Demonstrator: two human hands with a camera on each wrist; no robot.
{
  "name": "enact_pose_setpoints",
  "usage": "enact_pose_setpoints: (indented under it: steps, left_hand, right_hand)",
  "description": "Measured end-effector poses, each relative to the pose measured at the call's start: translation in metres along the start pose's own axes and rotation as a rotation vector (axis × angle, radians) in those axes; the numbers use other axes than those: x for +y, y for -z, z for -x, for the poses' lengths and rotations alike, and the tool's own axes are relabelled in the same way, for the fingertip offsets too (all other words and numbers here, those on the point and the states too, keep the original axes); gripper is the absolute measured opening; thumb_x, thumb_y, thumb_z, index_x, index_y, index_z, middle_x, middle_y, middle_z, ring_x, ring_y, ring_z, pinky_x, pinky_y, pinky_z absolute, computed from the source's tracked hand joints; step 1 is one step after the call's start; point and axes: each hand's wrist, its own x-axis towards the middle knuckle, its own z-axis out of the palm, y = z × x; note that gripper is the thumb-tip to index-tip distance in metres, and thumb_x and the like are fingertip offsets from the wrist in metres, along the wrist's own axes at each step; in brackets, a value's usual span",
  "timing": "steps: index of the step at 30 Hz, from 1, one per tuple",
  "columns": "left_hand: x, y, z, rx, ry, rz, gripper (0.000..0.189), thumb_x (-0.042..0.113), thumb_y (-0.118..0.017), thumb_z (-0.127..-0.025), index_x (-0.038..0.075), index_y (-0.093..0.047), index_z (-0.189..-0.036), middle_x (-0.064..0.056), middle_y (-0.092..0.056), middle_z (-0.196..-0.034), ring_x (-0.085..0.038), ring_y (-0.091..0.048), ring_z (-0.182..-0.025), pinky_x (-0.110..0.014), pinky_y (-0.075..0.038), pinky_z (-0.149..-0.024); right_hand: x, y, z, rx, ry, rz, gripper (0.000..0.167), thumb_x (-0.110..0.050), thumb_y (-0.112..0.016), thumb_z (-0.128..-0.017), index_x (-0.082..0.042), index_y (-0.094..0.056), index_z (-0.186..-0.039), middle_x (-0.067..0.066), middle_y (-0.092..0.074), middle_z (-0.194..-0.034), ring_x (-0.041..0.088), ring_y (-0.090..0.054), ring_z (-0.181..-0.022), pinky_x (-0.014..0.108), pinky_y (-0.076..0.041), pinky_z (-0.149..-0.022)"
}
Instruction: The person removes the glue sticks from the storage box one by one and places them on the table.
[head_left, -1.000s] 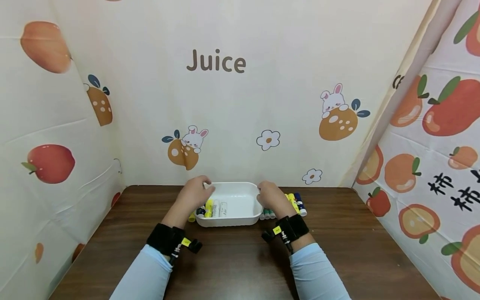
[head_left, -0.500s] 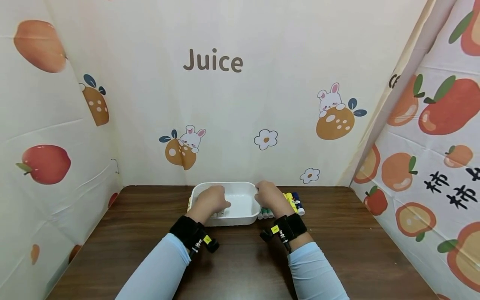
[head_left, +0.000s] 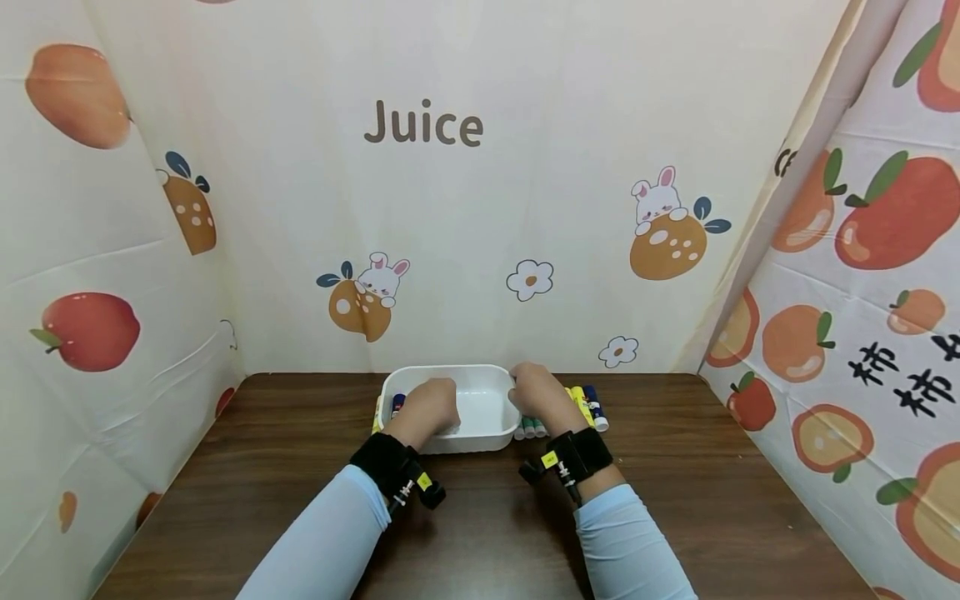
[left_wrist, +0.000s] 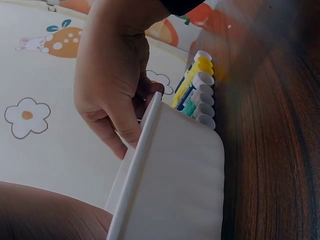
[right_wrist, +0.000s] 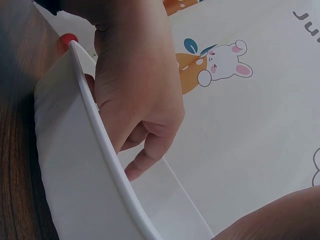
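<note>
A white rectangular tray [head_left: 472, 443] stands at the back of the table. My left hand [head_left: 431, 408] reaches down into its left half, fingers bent, where glue sticks lie; one navy glue stick [head_left: 398, 404] shows beside the hand. In the right wrist view the left hand [right_wrist: 142, 95] dips behind the tray wall [right_wrist: 70, 155], so what its fingertips touch is hidden. At the tray's right end my right hand [head_left: 536, 392] grips the rim. The left wrist view shows that right hand [left_wrist: 112, 82] with fingers over the tray's edge [left_wrist: 135, 170].
Right of the tray, several glue sticks lie in a row, among them yellow glue sticks [head_left: 581, 404], a navy one [head_left: 596, 408] and green ones [head_left: 530, 428]. A bit of yellow [head_left: 377, 417] shows at its left side. A printed cloth [head_left: 450, 208] hangs behind the brown table [head_left: 480, 517].
My left hand has left the tray's left rim and moved right and down into the tray, over the glue sticks. The right hand has stayed at the right rim.
</note>
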Motion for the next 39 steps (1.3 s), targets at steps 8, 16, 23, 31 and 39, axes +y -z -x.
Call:
enact_pose_setpoints:
  steps: [8, 16, 23, 31, 39]
  left_hand:
    - [0.016, 0.012, 0.029, 0.031, 0.014, 0.0, 0.038, 0.007, -0.088, -0.087, 0.001, -0.076, -0.122, -0.012, -0.078, -0.108, -0.027, -0.065, -0.086, -0.04, -0.056, -0.076]
    - [0.017, 0.009, 0.029, 0.058, 0.005, 0.019, 0.031, 0.006, -0.084, -0.092, 0.002, -0.075, -0.122, -0.012, -0.077, -0.11, -0.028, -0.065, -0.088, -0.041, -0.056, -0.08]
    - [0.007, 0.014, 0.037, 0.157, -0.03, 0.137, 0.047, 0.017, -0.085, -0.096, 0.002, -0.074, -0.139, -0.016, -0.08, -0.133, -0.026, -0.07, -0.103, -0.048, -0.061, -0.098]
    - [-0.014, 0.034, 0.048, 0.253, -0.023, 0.238, 0.054, 0.021, -0.079, -0.099, 0.004, -0.07, -0.148, -0.02, -0.076, -0.145, -0.037, -0.073, -0.129, -0.059, -0.059, -0.11]
    - [-0.041, 0.06, 0.063, 0.265, 0.033, 0.32, 0.059, 0.026, -0.075, -0.104, 0.003, -0.062, -0.157, -0.024, -0.073, -0.147, -0.036, -0.073, -0.119, -0.055, -0.065, -0.102]
  right_hand:
    - [0.001, -0.001, 0.001, 0.006, -0.01, -0.008, 0.032, -0.006, -0.07, -0.107, 0.002, -0.077, -0.137, 0.019, -0.082, -0.126, 0.028, -0.073, -0.099, 0.05, -0.065, -0.1]
    - [0.0, 0.0, 0.003, 0.012, 0.002, -0.014, 0.031, -0.005, -0.069, -0.107, 0.003, -0.077, -0.136, 0.019, -0.082, -0.124, 0.028, -0.072, -0.097, 0.047, -0.066, -0.096]
    - [-0.001, 0.001, 0.005, 0.003, -0.006, -0.009, 0.033, -0.005, -0.068, -0.107, 0.003, -0.076, -0.138, 0.02, -0.082, -0.126, 0.028, -0.073, -0.099, 0.049, -0.065, -0.099]
    - [-0.002, 0.001, 0.007, 0.0, -0.013, -0.012, 0.03, -0.007, -0.069, -0.108, 0.003, -0.077, -0.136, 0.019, -0.082, -0.122, 0.029, -0.072, -0.096, 0.048, -0.066, -0.096]
    - [-0.002, 0.001, 0.006, 0.0, -0.019, -0.013, 0.031, -0.006, -0.068, -0.108, 0.003, -0.077, -0.136, 0.02, -0.082, -0.124, 0.029, -0.073, -0.097, 0.05, -0.065, -0.099]
